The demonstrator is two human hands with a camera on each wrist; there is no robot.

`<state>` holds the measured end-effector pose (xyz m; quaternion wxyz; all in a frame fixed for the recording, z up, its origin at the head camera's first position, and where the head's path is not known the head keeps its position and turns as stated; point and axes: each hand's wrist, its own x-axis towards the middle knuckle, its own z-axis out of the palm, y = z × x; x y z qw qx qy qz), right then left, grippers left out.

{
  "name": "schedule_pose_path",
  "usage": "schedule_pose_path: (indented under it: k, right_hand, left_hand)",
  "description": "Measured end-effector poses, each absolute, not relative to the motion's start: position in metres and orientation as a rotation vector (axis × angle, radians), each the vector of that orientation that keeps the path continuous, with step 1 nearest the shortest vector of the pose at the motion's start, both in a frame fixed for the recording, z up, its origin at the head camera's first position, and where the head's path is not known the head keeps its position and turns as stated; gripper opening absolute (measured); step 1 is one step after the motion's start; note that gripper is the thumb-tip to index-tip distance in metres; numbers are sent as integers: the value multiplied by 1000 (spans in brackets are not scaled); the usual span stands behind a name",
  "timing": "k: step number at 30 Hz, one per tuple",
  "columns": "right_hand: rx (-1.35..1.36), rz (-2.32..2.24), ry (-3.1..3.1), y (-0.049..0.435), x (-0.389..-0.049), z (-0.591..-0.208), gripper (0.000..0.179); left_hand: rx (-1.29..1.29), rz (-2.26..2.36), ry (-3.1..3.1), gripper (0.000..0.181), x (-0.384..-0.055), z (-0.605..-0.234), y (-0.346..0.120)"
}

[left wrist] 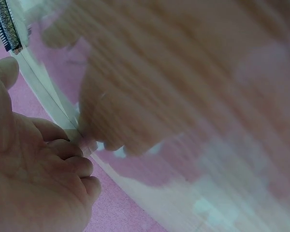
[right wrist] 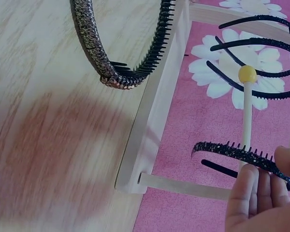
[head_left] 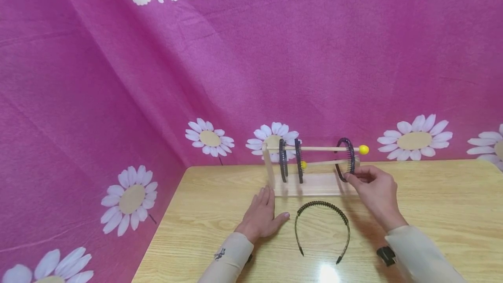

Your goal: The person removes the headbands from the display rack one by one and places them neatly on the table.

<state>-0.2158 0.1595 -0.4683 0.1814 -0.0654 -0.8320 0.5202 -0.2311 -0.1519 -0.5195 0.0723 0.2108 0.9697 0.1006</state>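
Observation:
A wooden rack (head_left: 269, 167) stands at the back of the table, its rods tipped with yellow balls. My right hand (head_left: 375, 191) pinches the lower part of a dark glittery headband (head_left: 351, 154) with comb teeth, which encircles the upper rod near its right end. In the right wrist view, thumb and fingers of the right hand (right wrist: 266, 203) hold that headband (right wrist: 237, 153). Two more dark headbands (head_left: 298, 160) hang toward the rack's left side. My left hand (head_left: 259, 217) lies with fingers extended, fingertips touching the rack's lower left corner.
Another toothed headband (head_left: 322, 204) lies on the wooden table (head_left: 212, 195) in front of the rack, between both hands. A pink cloth (head_left: 334, 56) with white daisies hangs behind and to the left. The upper rod's yellow ball (head_left: 363, 149) sticks out at the right.

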Motion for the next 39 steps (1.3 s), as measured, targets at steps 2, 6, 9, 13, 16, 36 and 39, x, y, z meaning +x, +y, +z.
schedule_pose_path:
  k: [2,6,9,13,16,36,39]
  right_hand:
    - [-180,1465,-2341,160,-216,-468,30]
    - [-180,1474,-2335,159,-217,-466,29]
    - [-191,1497,-2329,159,-217,-465,30]
    - [-215,1508,-2337,160,-216,-462,30]
    - [-212,1520,-2336,161,-215,-459,31]
    - [-116,1454,-2310,166,-206,-435,30]
    - [-92,1443,-2289,167,-205,-431,28]
  left_hand:
    - [633,301,2915,88,-231,-520,-152]
    - [631,291,2918,88,-232,-520,-152]
    - [628,285,2919,89,-232,-520,-152]
    - [627,290,2920,88,-232,-520,-152]
    - [625,289,2922,88,-231,-520,-152]
    - [631,271,2927,88,-233,-523,-152]
    - [631,266,2929,88,-232,-522,-152]
